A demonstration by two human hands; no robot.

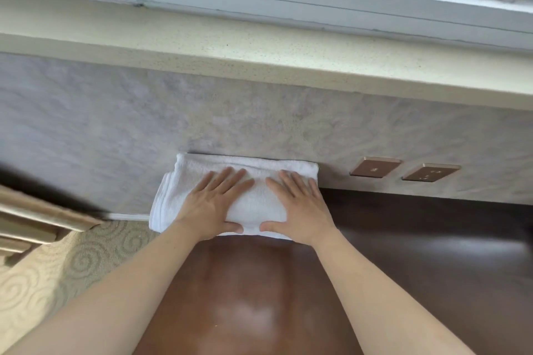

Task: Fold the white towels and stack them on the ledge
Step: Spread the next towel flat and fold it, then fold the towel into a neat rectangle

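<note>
Two flat hands press on one folded white towel (230,196). It lies on the brown table (403,253), its far edge against the wall (144,124). Left hand (215,204) and right hand (300,207) lie side by side on the towel, fingers straight, gripping nothing.

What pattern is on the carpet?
Pale beige swirls, like little spirals, on the carpet. The head view shows it at the lower left.

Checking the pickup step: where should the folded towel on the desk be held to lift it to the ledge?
Probably by its two short ends, one hand each. The towel lies flat on the desk, long side against the wall, with loose layered edges at its left end. Pinching all layers there, left hand from the left and right hand from the right, should keep the fold.
</note>
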